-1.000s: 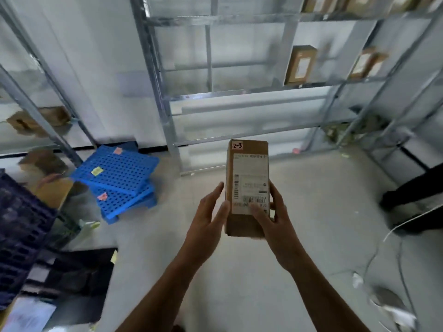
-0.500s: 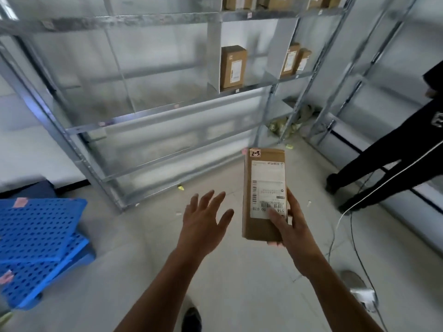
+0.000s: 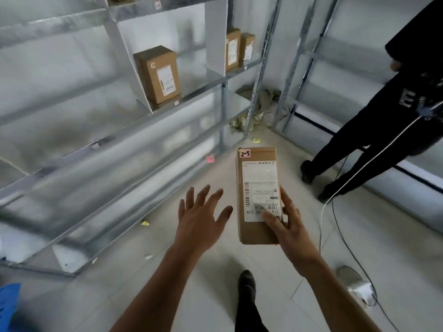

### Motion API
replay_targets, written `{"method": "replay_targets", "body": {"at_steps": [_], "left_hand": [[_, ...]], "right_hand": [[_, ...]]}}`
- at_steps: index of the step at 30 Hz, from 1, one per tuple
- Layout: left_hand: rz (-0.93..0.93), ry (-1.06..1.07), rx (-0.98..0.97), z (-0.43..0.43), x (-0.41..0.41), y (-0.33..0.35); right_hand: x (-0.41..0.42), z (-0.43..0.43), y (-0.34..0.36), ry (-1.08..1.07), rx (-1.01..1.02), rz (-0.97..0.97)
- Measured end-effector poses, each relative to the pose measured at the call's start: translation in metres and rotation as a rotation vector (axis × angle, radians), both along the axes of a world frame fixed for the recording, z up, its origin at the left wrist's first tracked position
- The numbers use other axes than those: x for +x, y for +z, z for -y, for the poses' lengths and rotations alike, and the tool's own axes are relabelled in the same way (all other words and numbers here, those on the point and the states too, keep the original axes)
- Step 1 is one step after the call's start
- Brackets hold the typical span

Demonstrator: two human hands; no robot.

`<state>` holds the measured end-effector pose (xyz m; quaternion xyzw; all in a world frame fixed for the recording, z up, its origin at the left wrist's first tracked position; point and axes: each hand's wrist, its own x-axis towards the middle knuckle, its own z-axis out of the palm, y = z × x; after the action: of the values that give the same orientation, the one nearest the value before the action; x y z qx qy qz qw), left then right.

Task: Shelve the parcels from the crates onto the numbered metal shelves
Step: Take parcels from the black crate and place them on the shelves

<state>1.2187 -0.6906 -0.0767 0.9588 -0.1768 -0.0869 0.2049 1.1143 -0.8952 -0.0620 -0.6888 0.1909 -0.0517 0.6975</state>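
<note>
- Currently, parcel (image 3: 257, 195) marked "2-3" is held upright at centre by right hand (image 3: 291, 226), thumb across its label.
- Left hand (image 3: 201, 212) is spread, empty, at 9 o'clock of parcel, not touching.
- Risk judged: one-handed grip may slip en route to metal shelves (image 3: 203, 88) at 11 o'clock.

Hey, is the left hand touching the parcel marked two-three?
Apart. The head view shows a strip of floor between the open left hand and the parcel; only the right hand holds it.
</note>
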Motion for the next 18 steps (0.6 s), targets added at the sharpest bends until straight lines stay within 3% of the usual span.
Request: {"method": "replay_targets", "body": {"at_steps": [9, 18], "left_hand": [[0.053, 0.06, 0.08, 0.104, 0.17, 0.028], [0.084, 0.199, 0.061, 0.124, 0.31, 0.024]], "right_hand": [[0.178, 0.12, 0.014, 0.085, 0.018, 0.008], [0.371, 0.147, 0.001, 0.253, -0.045, -0.005]]}}
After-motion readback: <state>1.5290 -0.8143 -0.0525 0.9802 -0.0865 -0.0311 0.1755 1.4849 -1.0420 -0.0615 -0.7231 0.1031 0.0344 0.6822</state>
